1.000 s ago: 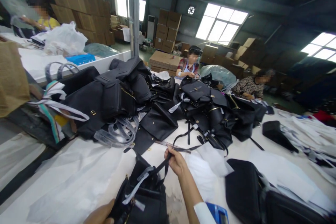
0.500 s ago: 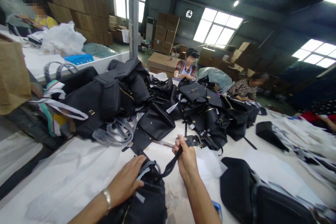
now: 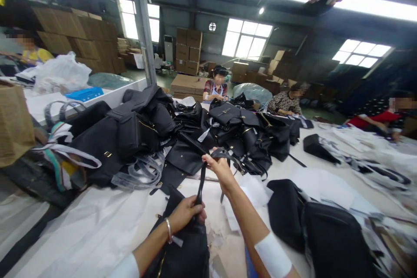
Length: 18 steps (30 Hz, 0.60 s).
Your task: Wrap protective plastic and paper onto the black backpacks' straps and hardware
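Near the table's front edge lies a black bag (image 3: 184, 249) with a gold zip, partly under my left forearm. A black strap (image 3: 201, 182) runs up from it between my hands. My left hand (image 3: 188, 213), with a silver bracelet at the wrist, is closed round the strap's lower part. Higher and farther out, my right hand (image 3: 217, 167) grips the same strap, whose loose end loops over the fingers and hangs down to the right. Just beyond my right hand lies a flat black bag (image 3: 185, 156) with small gold studs.
A heap of black bags (image 3: 130, 130) spreads across the far side, with plastic-wrapped handles (image 3: 140, 173) at its front. More black bags (image 3: 335, 234) lie at right beside white sheets (image 3: 322, 186). A brown paper bag (image 3: 14, 126) stands left. Several people sit around the tables.
My left hand has moved from lying on the bag to gripping the strap. My right hand has risen, pulling the strap more upright. The camera view has levelled and shifted right.
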Each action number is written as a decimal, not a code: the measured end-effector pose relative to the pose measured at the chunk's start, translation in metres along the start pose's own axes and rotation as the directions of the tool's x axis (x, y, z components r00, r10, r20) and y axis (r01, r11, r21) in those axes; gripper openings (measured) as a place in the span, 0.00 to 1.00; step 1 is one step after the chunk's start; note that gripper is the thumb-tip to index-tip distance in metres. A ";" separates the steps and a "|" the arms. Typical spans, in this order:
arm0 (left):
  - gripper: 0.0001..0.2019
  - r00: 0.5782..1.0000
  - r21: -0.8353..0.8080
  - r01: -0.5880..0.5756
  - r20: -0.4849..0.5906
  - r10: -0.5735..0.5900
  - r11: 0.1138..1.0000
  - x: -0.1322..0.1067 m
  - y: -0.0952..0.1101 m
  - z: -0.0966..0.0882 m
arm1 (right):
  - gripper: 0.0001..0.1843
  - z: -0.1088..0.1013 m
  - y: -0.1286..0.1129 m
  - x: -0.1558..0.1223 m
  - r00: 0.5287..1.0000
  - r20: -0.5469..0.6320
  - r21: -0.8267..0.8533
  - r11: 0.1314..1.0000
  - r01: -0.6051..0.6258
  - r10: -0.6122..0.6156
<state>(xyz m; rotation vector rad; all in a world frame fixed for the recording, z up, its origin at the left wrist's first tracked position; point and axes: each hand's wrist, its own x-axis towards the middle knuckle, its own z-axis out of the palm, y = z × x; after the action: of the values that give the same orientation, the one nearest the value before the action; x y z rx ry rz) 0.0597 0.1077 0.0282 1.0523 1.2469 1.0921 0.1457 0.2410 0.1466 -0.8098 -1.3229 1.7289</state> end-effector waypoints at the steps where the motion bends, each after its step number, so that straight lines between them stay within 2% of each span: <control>1: 0.15 1.000 -0.043 -0.005 0.003 0.005 0.999 -0.001 0.009 -0.002 | 0.29 -0.006 0.008 -0.003 0.996 0.069 -0.011 0.998 -0.064 0.064; 4: 0.21 0.999 -0.138 -0.029 -0.018 0.027 0.990 -0.001 0.033 -0.010 | 0.23 -0.020 0.035 -0.022 0.954 0.205 -0.058 0.976 -0.210 0.218; 7: 0.21 0.989 -0.176 -0.087 -0.130 0.064 0.981 0.001 0.044 -0.017 | 0.22 -0.024 0.065 -0.047 0.921 0.264 -0.096 0.958 -0.271 0.287; 8: 0.20 0.982 -0.174 -0.104 -0.172 0.074 0.979 0.003 0.043 -0.019 | 0.21 -0.024 0.074 -0.055 0.916 0.285 -0.116 0.959 -0.258 0.281; 10: 0.18 0.969 -0.156 -0.117 -0.235 0.078 0.981 0.007 0.039 -0.021 | 0.21 -0.021 0.092 -0.068 0.931 0.297 -0.244 0.959 -0.142 0.213; 13: 0.16 0.953 -0.108 -0.091 -0.299 0.054 0.990 0.015 0.030 -0.023 | 0.15 -0.017 0.111 -0.079 0.966 0.246 -0.503 0.863 0.053 0.084; 15: 0.16 0.937 -0.076 -0.080 -0.346 0.049 0.994 0.017 0.026 -0.024 | 0.10 -0.017 0.117 -0.080 0.981 0.188 -0.576 0.814 0.076 0.041; 18: 0.19 0.909 -0.044 -0.070 -0.413 0.046 0.997 0.015 0.027 -0.025 | 0.13 -0.018 0.118 -0.078 0.995 0.098 -0.609 0.789 0.084 -0.030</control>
<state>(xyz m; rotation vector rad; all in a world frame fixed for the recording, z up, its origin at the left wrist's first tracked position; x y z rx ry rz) 0.0339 0.1269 0.0511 0.8412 1.5120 1.4402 0.1736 0.1647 0.0295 -1.0416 -1.9948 1.2852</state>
